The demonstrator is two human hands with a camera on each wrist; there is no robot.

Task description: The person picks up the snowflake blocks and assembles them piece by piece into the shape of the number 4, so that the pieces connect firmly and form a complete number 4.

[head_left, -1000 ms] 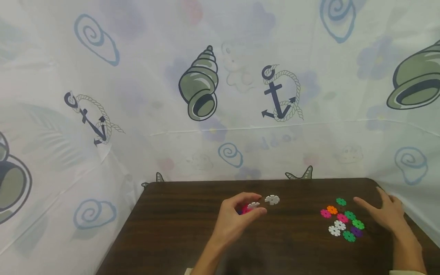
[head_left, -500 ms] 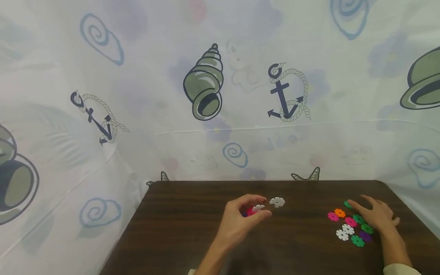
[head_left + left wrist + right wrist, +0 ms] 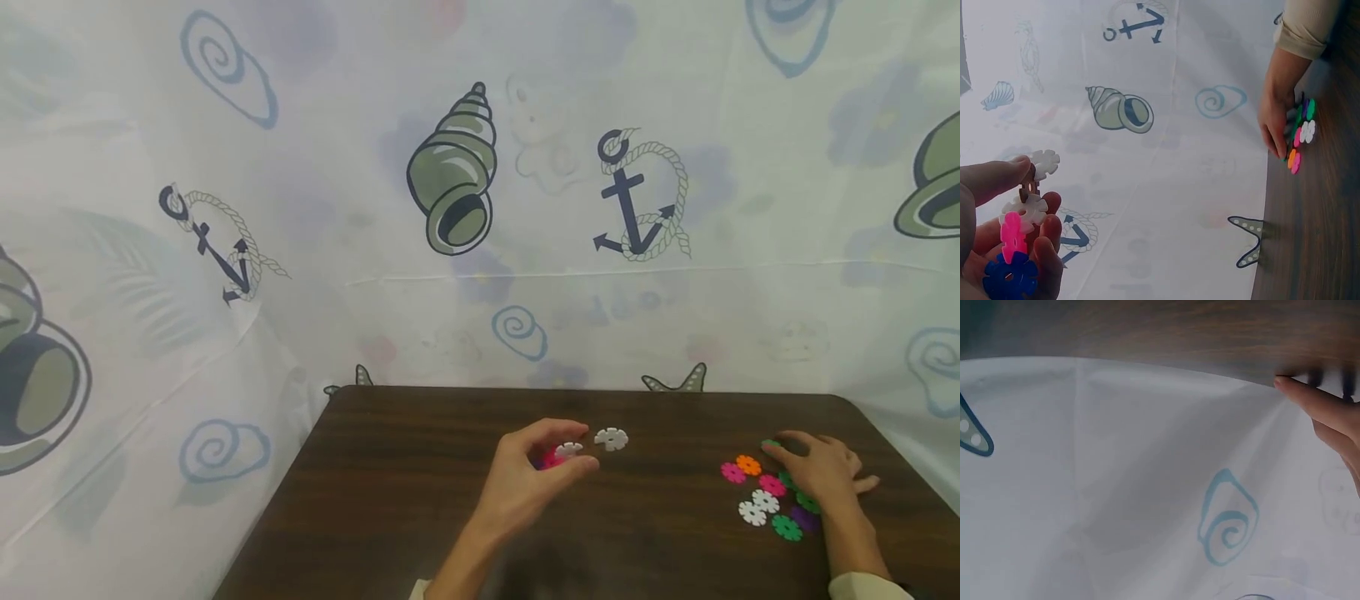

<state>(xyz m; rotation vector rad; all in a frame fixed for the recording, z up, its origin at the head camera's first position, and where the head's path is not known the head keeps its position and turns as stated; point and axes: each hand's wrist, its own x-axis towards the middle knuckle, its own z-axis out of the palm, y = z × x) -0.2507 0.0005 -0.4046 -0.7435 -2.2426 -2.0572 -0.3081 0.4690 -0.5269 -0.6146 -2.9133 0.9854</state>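
In the left wrist view my left hand [image 3: 1047,250] holds a chain of interlocking plastic snowflake discs: a blue disc [image 3: 1011,278], a pink disc [image 3: 1012,232], a white disc [image 3: 1032,209], a brown disc [image 3: 1025,189] and an outer white disc [image 3: 1046,164]. Thumb and fingers pinch the chain above the table. Over at the right, my right hand [image 3: 821,471] reaches down to the loose pile, its thumb and index finger pinching a green disc [image 3: 770,445] at the pile's far edge. The right wrist view shows only some fingers [image 3: 1325,412], without the disc.
Around the right hand lie loose discs on the dark wooden table [image 3: 390,483]: an orange disc [image 3: 747,465], pink ones, two white discs [image 3: 759,507], a purple disc [image 3: 806,518] and several green ones. A printed white curtain [image 3: 337,208] hangs behind the table's far edge.
My right hand has come left and down from beside the pile, and its thumb and index finger have closed on the far green disc. The left hand keeps its hold on the chain.
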